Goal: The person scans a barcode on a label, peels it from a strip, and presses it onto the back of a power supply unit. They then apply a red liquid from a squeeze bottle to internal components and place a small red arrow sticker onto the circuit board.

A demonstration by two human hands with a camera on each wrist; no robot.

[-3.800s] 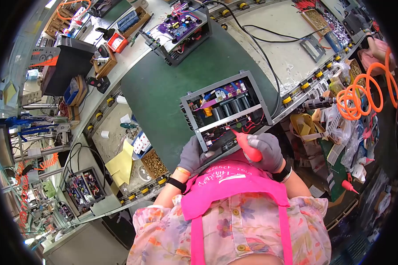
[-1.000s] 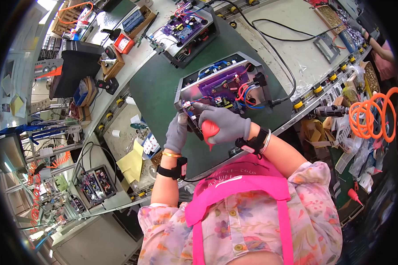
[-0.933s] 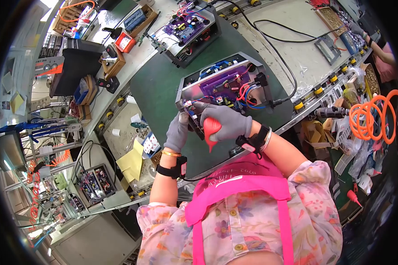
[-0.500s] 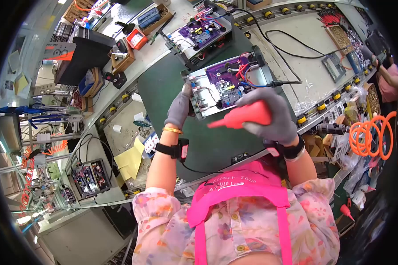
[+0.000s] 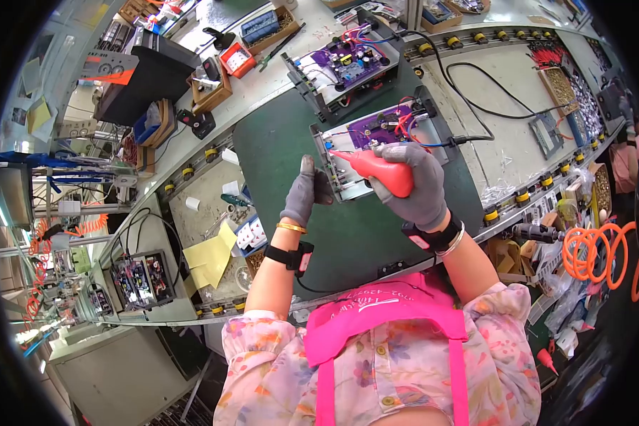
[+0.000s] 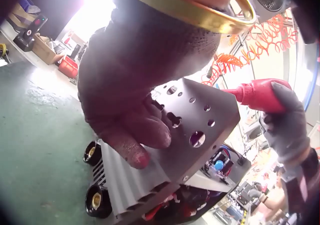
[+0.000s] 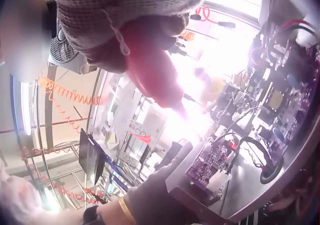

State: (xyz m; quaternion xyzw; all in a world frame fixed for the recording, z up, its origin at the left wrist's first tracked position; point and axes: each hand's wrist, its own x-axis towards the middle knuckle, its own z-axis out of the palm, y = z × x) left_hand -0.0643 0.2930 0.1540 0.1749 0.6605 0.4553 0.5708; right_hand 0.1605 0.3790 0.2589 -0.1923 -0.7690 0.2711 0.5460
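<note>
Grey knit cloth over my left hand (image 5: 302, 195) and right hand (image 5: 413, 186), rough weave, no shine. The red squeeze bottle (image 5: 380, 172) looks like soft plastic, smooth with a faint sheen. The chassis (image 6: 220, 120) is grey sheet metal, matt and smooth, punched with holes and ribbed lower down. The purple circuit board (image 5: 376, 128) is glossy. The green bench mat (image 5: 277, 142) is matt and a little scuffed. My bangle (image 5: 292, 227) is bright polished gold-coloured metal. The pink apron (image 5: 383, 312) is plain matt cloth.

Both arms reach forward with bent elbows, the gloved left hand (image 5: 302, 197) gripping with curled fingers, the gloved right hand (image 5: 417, 183) just beside it, fingers wrapped tight.
</note>
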